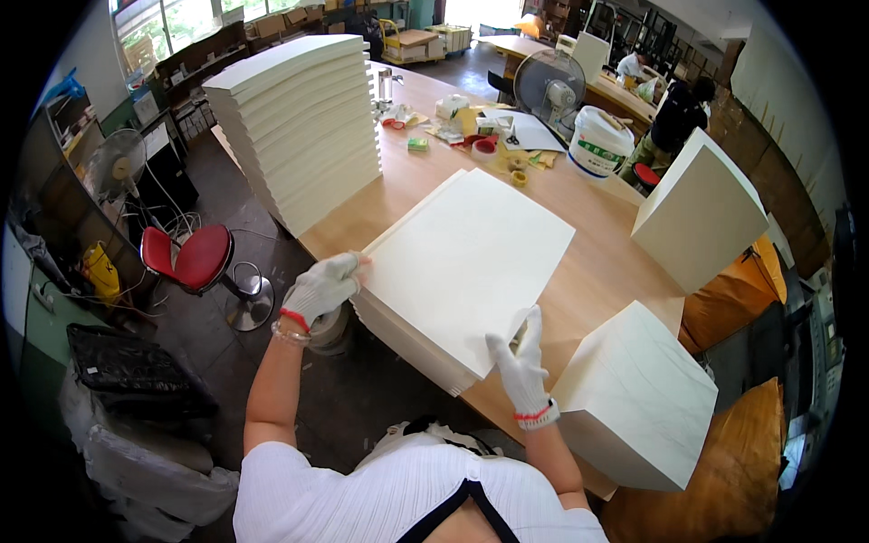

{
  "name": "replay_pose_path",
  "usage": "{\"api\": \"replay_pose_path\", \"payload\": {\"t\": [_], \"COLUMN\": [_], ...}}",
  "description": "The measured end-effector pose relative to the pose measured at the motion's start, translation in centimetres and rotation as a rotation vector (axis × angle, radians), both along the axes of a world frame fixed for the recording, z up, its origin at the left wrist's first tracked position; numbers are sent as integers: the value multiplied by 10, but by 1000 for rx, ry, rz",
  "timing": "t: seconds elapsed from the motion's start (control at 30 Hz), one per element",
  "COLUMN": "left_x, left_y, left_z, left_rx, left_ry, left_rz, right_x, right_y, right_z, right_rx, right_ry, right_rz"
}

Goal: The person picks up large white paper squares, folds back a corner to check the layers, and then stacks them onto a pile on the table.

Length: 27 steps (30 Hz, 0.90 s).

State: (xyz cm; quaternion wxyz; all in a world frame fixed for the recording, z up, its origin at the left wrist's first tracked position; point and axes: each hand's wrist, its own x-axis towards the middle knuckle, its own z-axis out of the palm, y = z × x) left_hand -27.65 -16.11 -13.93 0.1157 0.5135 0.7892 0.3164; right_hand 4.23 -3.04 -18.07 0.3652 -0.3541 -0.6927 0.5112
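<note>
A stack of large white sheets lies at the near edge of the table, its layered edges facing me. My left hand, in a white knit glove with bare fingertips, pinches the left edge of the top of the stack. How many sheets it has hold of is hidden. At the stack's near right corner is my right hand, gloved too, with thumb and fingers apart and the thumb side against the corner. The topmost sheet lies flat, and a slightly offset edge shows along its far left side.
A tall stack of sheets stands at the table's far left. White blocks stand on the right, one near and one farther. A white bucket, a fan and tape rolls sit beyond. A red stool is left.
</note>
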Motion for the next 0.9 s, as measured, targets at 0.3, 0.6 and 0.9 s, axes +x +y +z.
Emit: {"api": "replay_pose_path", "payload": {"t": [0.3,0.6,0.9], "left_x": [-45,-59,-61], "left_y": [-12,-14,-25], "left_z": [-52,-71,-61], "left_rx": [189,425,136], "left_ry": [-344,-48,-671], "left_rz": [-173,-262,-217], "right_x": [17,12,35], "right_y": [-34,-37,-33], "right_z": [8,6,21], "right_rx": [632,650,475], "right_ry": [-426,-400,-356], "right_rz": [86,75,215]}}
